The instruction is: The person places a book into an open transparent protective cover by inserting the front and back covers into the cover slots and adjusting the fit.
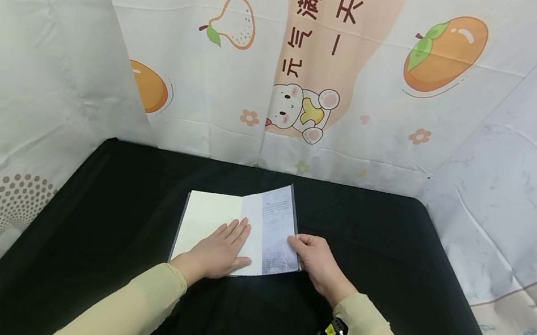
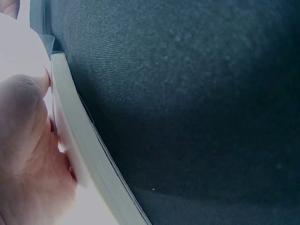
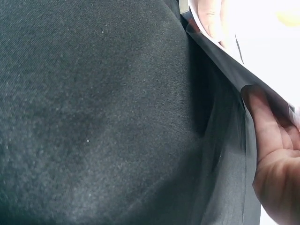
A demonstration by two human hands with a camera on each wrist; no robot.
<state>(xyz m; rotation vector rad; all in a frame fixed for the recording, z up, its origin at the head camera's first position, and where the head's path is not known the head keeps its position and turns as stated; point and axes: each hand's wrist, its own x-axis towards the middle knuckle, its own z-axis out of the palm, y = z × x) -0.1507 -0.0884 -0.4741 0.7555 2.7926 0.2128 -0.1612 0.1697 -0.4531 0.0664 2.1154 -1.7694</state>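
An open book (image 1: 211, 211) lies on the black cloth, its left page cream and blank. My left hand (image 1: 218, 249) rests flat on it, fingers extended across the pages near the middle. In the left wrist view, the thick page block (image 2: 77, 117) shows beside the thumb. To the right, a bluish printed cover flap (image 1: 278, 226) tilts up off the cloth, with a clear plastic edge. My right hand (image 1: 317, 260) pinches the flap's right edge, thumb on top. In the right wrist view, fingers reach under the dark raised sheet; their tips are partly hidden.
Black cloth (image 1: 130, 199) covers the table around the book. Patterned white curtains (image 1: 218, 86) hang behind and at both sides. A small dark device with a yellow mark (image 1: 332, 330) is at the right wrist.
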